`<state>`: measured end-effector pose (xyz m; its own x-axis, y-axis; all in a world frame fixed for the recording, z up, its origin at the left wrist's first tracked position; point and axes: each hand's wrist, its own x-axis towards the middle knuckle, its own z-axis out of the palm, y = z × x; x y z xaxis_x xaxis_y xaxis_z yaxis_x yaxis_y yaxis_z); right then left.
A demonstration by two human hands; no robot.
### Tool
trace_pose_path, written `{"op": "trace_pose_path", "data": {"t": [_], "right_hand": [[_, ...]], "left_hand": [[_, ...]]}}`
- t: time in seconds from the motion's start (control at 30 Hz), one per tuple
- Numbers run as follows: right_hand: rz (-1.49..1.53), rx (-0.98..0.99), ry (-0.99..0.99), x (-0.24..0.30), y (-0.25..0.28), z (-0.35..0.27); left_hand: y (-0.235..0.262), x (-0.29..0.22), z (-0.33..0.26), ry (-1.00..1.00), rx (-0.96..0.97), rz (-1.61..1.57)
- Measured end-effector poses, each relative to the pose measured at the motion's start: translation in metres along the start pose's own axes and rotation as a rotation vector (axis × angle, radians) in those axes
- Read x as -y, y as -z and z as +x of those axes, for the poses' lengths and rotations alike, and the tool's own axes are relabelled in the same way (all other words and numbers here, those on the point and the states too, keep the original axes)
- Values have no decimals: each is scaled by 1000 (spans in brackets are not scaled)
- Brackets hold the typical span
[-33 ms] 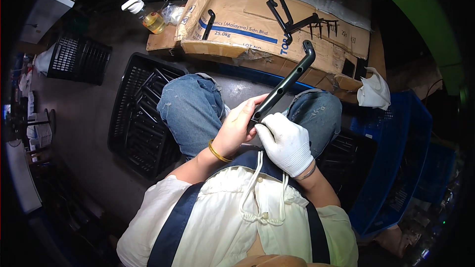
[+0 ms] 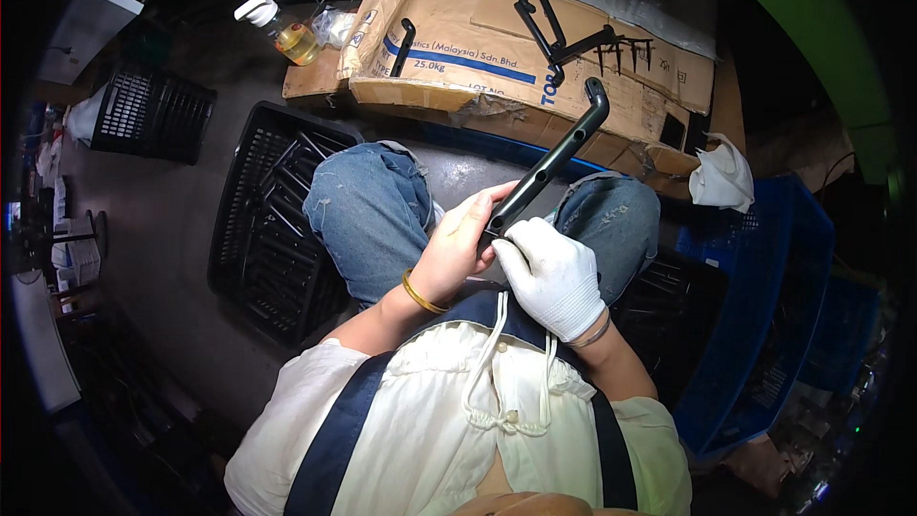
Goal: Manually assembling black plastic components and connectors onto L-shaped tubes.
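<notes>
A black plastic tube with a bent end and round holes along its side [image 2: 559, 155] slants up and to the right over my lap. Its lower end lies in my bare left hand [image 2: 460, 241], whose fingers and thumb are closed around it. My right hand [image 2: 552, 277], in a white knitted glove, is closed in a pinch against that same lower end. What its fingertips pinch is hidden. On the cardboard beyond lie a smaller black bent piece [image 2: 405, 48] and a branching black plastic frame [image 2: 554, 43] beside several thin dark prongs [image 2: 626, 53].
A black crate [image 2: 229, 220] full of black parts stands left of my knees. Another black crate [image 2: 158, 115] is farther left. Cardboard [image 2: 449, 86] covers the work surface, with a bottle of yellow liquid [image 2: 294, 41] at its left. Blue bins [image 2: 764, 325] and a white cloth [image 2: 721, 177] are at right.
</notes>
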<state>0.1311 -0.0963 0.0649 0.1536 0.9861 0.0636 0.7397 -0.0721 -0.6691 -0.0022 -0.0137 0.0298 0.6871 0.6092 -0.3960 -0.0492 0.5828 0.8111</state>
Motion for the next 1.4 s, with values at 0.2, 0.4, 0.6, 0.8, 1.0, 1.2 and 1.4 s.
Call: {"op": "trace_pose_path", "data": {"t": [0.2,0.4,0.6,0.8,1.0,1.2,1.4], "right_hand": [[-29,-43,46,-5,-8,-1],[-90,-40,30,-6,-14,-3],[-63,-41,38,-6,-13,-3],[-66,51,-32,-3,-6,-2],[273,-131,-134,-11,-20,-5],[659,-150,-376,-20,-36,7],[1041,-370,-536,-35,-34,23]], "left_hand": [[-2,4,2,-24,-20,5],[-3,7,3,-50,-16,-25],[-3,10,5,-68,-22,-26],[-2,8,4,-61,-31,59],[0,11,3,-118,7,-34],[-7,18,-1,-120,-14,41],[-10,35,0,-449,-130,569]]}}
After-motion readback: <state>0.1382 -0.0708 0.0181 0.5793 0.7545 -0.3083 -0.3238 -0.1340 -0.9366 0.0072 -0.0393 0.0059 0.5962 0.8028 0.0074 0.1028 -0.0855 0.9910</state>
